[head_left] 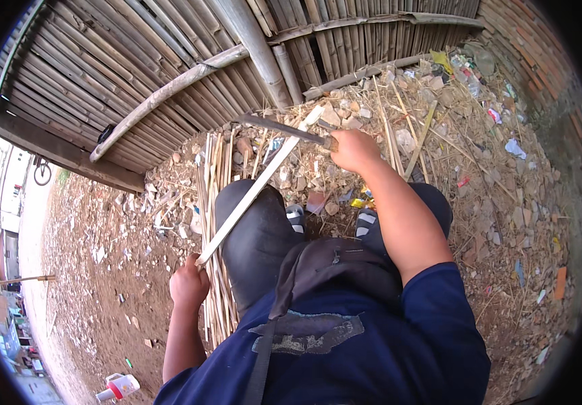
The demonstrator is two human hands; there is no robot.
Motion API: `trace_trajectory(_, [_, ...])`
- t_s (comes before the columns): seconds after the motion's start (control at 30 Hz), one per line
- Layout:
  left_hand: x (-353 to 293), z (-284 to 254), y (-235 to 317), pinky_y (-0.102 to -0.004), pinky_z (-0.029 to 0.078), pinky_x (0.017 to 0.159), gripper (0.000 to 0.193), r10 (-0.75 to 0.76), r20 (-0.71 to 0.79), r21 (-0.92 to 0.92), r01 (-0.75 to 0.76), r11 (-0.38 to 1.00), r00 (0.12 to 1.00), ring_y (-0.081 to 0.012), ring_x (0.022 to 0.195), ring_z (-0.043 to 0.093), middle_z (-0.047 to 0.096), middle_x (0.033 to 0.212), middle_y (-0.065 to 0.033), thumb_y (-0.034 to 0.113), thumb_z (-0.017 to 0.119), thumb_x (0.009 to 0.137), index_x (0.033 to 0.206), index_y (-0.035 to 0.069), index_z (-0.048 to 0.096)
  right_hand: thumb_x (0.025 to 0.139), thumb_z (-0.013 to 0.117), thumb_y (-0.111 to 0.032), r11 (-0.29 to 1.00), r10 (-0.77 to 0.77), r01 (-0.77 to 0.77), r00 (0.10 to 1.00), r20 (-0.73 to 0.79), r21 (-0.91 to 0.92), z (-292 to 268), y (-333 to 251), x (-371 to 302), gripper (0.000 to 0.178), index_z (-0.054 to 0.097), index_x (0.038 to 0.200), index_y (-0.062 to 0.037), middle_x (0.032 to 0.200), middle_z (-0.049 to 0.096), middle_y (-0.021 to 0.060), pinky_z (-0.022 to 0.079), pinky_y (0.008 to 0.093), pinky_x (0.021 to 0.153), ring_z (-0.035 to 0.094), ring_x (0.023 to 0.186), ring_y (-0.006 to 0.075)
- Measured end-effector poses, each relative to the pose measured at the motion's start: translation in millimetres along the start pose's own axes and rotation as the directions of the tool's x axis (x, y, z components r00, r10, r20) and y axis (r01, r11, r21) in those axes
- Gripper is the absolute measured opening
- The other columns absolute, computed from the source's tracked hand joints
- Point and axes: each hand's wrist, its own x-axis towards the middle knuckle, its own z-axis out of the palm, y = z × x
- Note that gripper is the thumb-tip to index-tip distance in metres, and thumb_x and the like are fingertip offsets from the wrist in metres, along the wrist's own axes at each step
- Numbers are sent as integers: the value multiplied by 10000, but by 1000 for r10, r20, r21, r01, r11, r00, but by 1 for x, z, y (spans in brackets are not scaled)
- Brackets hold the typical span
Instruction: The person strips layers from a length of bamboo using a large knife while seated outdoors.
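Observation:
My left hand (pixel 189 285) is closed round the lower end of a long pale bamboo strip (pixel 250 196), which slants up and to the right across my left thigh. In my right hand (pixel 356 151) is the handle of a long dark-bladed machete (pixel 281 128). Its blade points left and crosses the strip near the strip's far end; whether it touches or only overlaps it, I cannot tell. Beside my left leg lies a bundle of thin split bamboo strips (pixel 218 297) on the ground.
A bamboo slat wall (pixel 169 74) with a pole frame stands ahead, and a brick wall (pixel 530 47) at the far right. Loose bamboo sticks (pixel 420 138), stones and litter cover the ground. A white and red container (pixel 118 387) lies at the lower left.

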Motion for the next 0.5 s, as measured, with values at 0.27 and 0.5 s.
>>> trace_trajectory(0.27, [16,-31,5,-535,544,762,371,-50,259,-140,89,986,965,-467,834,683,690,797,-271,356,677,853,994,13,679,771,683,-194,994,-104,104,995,7,23,2,-8,-4,317,728,1084,-169,1030,731,146,559,483,851,698,993,352])
trace_trajectory(0.5, [28,-20,-13,-446,577,735,366,5,385,-329,133,935,923,-360,791,730,726,839,-232,306,706,890,1091,1,680,754,687,-184,979,-202,203,978,50,-9,3,-14,-10,286,739,1034,-171,982,731,137,561,481,832,700,974,342])
